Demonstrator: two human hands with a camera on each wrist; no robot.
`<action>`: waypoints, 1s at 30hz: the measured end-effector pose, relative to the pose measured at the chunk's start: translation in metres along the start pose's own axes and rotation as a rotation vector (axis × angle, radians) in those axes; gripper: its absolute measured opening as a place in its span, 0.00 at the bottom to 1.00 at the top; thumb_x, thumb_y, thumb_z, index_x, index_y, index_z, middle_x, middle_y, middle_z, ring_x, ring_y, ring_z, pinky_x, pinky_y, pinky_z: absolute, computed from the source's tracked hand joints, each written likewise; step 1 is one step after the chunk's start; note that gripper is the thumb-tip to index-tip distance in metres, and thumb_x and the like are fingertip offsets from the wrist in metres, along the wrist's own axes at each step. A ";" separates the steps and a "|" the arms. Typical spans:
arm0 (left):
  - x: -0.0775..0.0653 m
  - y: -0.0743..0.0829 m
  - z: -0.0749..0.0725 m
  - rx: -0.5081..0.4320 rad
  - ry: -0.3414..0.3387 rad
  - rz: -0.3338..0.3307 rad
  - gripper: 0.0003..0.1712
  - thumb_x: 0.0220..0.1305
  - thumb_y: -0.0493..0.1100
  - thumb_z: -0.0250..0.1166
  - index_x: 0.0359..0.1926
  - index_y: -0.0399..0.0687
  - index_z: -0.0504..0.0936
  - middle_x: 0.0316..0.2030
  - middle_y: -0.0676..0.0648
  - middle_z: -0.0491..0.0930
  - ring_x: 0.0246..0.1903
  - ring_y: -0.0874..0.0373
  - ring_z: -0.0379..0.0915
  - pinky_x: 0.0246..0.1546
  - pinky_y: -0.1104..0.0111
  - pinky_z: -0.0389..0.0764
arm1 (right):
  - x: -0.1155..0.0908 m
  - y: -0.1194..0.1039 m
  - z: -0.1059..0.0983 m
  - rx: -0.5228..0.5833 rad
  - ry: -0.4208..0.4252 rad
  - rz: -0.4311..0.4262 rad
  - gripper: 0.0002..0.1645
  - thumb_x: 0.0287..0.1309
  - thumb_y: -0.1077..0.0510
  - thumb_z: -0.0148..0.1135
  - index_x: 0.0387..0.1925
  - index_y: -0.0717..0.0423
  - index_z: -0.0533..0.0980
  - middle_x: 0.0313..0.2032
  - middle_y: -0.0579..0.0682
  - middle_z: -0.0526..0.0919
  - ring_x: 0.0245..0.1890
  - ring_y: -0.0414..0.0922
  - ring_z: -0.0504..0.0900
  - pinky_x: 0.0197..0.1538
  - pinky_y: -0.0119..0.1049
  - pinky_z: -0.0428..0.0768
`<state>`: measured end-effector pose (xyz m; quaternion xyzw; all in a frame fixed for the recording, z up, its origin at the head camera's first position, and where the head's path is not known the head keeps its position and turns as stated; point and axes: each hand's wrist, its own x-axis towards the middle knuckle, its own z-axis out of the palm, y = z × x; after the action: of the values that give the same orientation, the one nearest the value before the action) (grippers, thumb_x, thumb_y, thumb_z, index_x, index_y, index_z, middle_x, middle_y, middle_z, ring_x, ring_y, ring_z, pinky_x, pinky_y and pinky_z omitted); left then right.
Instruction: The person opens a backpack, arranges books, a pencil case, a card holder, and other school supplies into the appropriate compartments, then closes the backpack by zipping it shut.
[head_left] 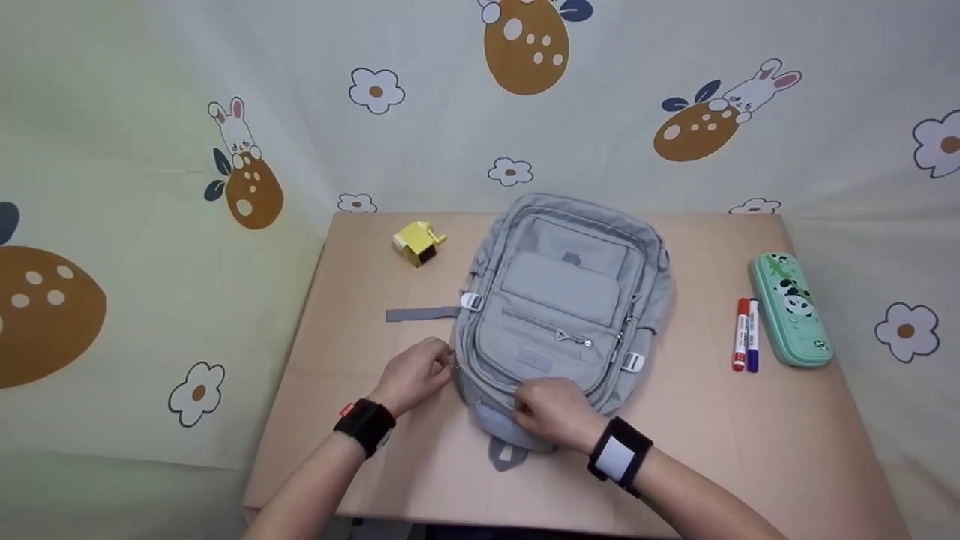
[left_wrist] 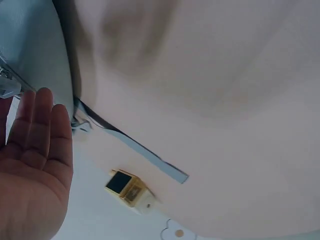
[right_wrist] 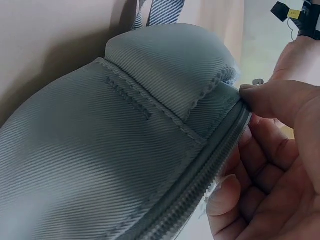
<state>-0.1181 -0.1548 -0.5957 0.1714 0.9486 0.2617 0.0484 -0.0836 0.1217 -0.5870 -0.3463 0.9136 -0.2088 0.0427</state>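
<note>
A grey backpack (head_left: 559,300) lies on its back on the table, its top loop toward the person. At its lower left edge, my left hand (head_left: 416,375) pinches a zipper pull (left_wrist: 9,87) between thumb and index finger, partly cut off in the left wrist view; the other fingers stretch out straight. My right hand (head_left: 559,412) grips the fabric beside the zipper (right_wrist: 200,195) at the bag's near end. In the right wrist view the thumb presses on top of this edge and the fingers curl beneath it.
To the left stands a yellow pencil sharpener (head_left: 418,241) with a crank. A loose strap (head_left: 422,313) sticks out from the bag. On the right lie a red marker (head_left: 741,334), a blue marker (head_left: 753,335) and a green panda pencil case (head_left: 793,309). Patterned cloth hangs behind the table (head_left: 697,465).
</note>
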 end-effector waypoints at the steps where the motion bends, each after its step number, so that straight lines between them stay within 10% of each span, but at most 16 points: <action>1: 0.000 -0.001 0.000 -0.015 0.000 -0.007 0.04 0.63 0.39 0.67 0.33 0.50 0.78 0.41 0.51 0.81 0.41 0.56 0.78 0.43 0.60 0.81 | 0.000 0.000 0.000 0.008 -0.004 0.006 0.06 0.56 0.53 0.70 0.25 0.45 0.83 0.22 0.36 0.79 0.20 0.35 0.75 0.27 0.34 0.77; 9: -0.001 -0.003 0.002 -0.078 -0.044 -0.046 0.06 0.64 0.41 0.67 0.31 0.52 0.77 0.50 0.47 0.84 0.53 0.49 0.81 0.53 0.56 0.80 | 0.012 -0.005 -0.002 0.036 -0.042 0.066 0.10 0.58 0.48 0.71 0.25 0.45 0.84 0.22 0.37 0.80 0.20 0.37 0.75 0.27 0.36 0.75; 30: -0.004 -0.006 -0.001 -0.055 -0.039 -0.038 0.02 0.70 0.42 0.64 0.38 0.49 0.82 0.49 0.49 0.84 0.48 0.54 0.81 0.48 0.57 0.81 | 0.085 -0.037 0.013 -0.086 -0.087 0.114 0.19 0.58 0.56 0.66 0.15 0.50 0.70 0.15 0.45 0.72 0.16 0.47 0.75 0.21 0.43 0.74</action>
<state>-0.1165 -0.1617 -0.5984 0.1570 0.9429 0.2834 0.0768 -0.1227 0.0368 -0.5785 -0.3041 0.9372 -0.1512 0.0794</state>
